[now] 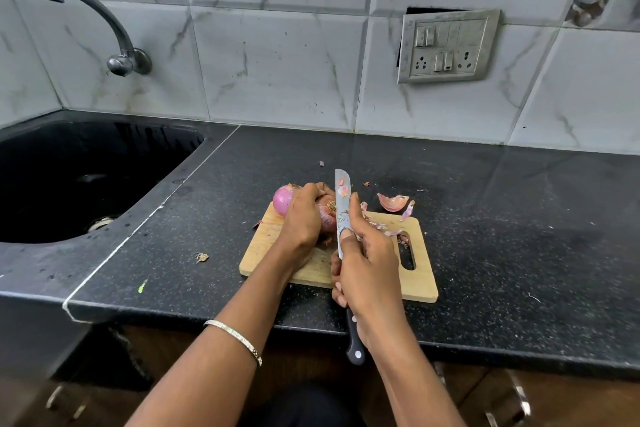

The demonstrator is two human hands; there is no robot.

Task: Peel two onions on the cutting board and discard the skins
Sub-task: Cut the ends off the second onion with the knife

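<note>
black counter point(485, 218), left hand point(303, 215) grips onion point(327, 218) on board point(415, 281), right hand point(367, 267) grips knife point(343, 204)

Soft, even light fills the frame, brightest on the pale wall tiles point(277, 55), and no hard-edged shadow falls anywhere. On the cutting board point(422, 274) there is only faint, diffuse shading. The polished black counter point(502, 218) carries a milky sheen and blurred tile reflections at centre right, while the sink point(69, 177) at the left drops to near-black with little detail. Small glints sit on the tap point(126, 61) and the knife blade point(341, 204). Wide-angle distortion bows the tile joints and the counter edge towards the borders — the centre is sharp, the bottom corners soft and smeared.
</note>
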